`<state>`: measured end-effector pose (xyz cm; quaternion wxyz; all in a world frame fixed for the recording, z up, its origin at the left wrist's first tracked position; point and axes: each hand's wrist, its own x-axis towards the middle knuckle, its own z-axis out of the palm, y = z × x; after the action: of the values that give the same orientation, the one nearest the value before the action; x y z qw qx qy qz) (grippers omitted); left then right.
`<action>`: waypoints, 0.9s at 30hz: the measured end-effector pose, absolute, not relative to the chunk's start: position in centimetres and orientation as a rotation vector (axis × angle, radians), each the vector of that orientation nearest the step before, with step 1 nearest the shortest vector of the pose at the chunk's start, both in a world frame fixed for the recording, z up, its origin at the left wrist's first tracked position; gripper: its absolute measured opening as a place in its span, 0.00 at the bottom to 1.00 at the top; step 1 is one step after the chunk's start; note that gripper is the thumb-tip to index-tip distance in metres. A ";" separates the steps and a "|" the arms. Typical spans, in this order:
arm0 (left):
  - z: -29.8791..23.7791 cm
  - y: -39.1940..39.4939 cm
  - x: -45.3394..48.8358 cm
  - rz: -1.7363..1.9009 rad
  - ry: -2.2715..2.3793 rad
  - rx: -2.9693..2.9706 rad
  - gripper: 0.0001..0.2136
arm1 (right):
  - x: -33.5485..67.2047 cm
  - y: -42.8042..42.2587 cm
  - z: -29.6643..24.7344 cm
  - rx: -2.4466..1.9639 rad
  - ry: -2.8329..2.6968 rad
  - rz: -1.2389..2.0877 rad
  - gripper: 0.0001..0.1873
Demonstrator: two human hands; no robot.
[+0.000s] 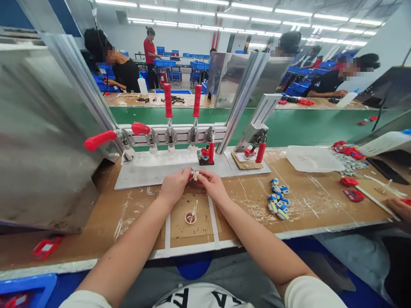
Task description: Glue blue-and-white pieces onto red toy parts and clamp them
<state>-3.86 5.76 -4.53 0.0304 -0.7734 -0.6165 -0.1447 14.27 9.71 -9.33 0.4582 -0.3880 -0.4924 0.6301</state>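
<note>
My left hand and my right hand meet over the workbench, both pinched on a small red and white part. It is held just in front of the grey jig plate, which carries a row of red-handled toggle clamps. Below my hands a small cup with a stick rests on a brown mat. A cluster of several blue and white parts lies to the right of my right forearm.
A clear plastic tray sits at the right, with red parts and grey scraps beyond it. Metal panels stand at the left. Another person's hand is at the right edge. Other workers sit across the green conveyor.
</note>
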 end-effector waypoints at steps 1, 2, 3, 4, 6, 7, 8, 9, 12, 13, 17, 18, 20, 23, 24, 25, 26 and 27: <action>-4.2 6.0 -3.6 -0.409 -1.881 -2.376 0.10 | 14.3 9.8 -9.3 -0.942 -1.193 1.558 0.29; -3.9 6.3 -3.2 -0.382 -1.864 -2.370 0.10 | 14.5 9.8 -9.3 -0.931 -1.162 1.563 0.29; -3.6 6.5 -2.9 -0.368 -1.848 -2.369 0.11 | 14.6 9.9 -9.3 -0.922 -1.120 1.571 0.29; -3.5 6.9 -2.5 -0.364 -1.832 -2.375 0.12 | 14.8 10.1 -9.2 -0.915 -1.073 1.582 0.28; -3.3 7.5 -1.7 -0.399 -1.812 -2.398 0.14 | 15.3 10.3 -9.0 -0.896 -0.977 1.610 0.26; -3.3 7.7 -1.3 -0.439 -1.804 -2.412 0.16 | 15.6 10.5 -8.8 -0.881 -0.932 1.624 0.25; -3.4 8.0 -0.9 -0.493 -1.790 -2.426 0.18 | 15.8 10.7 -8.7 -0.862 -0.889 1.638 0.23; -3.5 8.2 -0.5 -0.555 -1.769 -2.441 0.20 | 16.1 10.8 -8.5 -0.840 -0.849 1.650 0.22; -3.9 8.6 0.3 -0.726 -1.657 -2.486 0.26 | 16.5 11.3 -8.3 -0.782 -0.749 1.651 0.19; -4.0 8.7 0.6 -0.752 -1.623 -2.495 0.27 | 16.6 11.5 -8.3 -0.771 -0.726 1.635 0.18; -4.3 9.6 1.1 -0.743 -1.621 -2.444 0.25 | 16.5 11.9 -8.6 -0.735 -0.705 1.578 0.19; -4.3 10.0 1.1 -0.730 -1.631 -2.430 0.25 | 16.4 12.0 -8.7 -0.728 -0.711 1.582 0.19; -4.3 10.8 1.1 -0.703 -1.638 -2.417 0.23 | 16.3 12.0 -8.9 -0.727 -0.701 1.605 0.18; -4.5 11.9 0.8 -0.692 -1.626 -2.443 0.18 | 16.0 12.1 -9.0 -0.754 -0.643 1.631 0.15; -4.6 12.1 0.6 -0.708 -1.623 -2.458 0.17 | 16.0 12.2 -9.0 -0.764 -0.632 1.633 0.15; -4.9 12.3 0.3 -0.739 -1.621 -2.474 0.16 | 16.0 12.2 -9.0 -0.771 -0.635 1.635 0.16; -5.1 12.4 0.0 -0.790 -1.619 -2.491 0.16 | 16.1 12.3 -9.0 -0.777 -0.659 1.641 0.17; -5.4 12.5 -0.3 -0.868 -1.615 -2.508 0.18 | 16.3 12.4 -9.0 -0.785 -0.709 1.646 0.19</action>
<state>-0.31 12.48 -5.43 0.0175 -0.8072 -0.5198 -0.2792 16.27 12.45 -8.98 0.5586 -0.3329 -0.3004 0.6978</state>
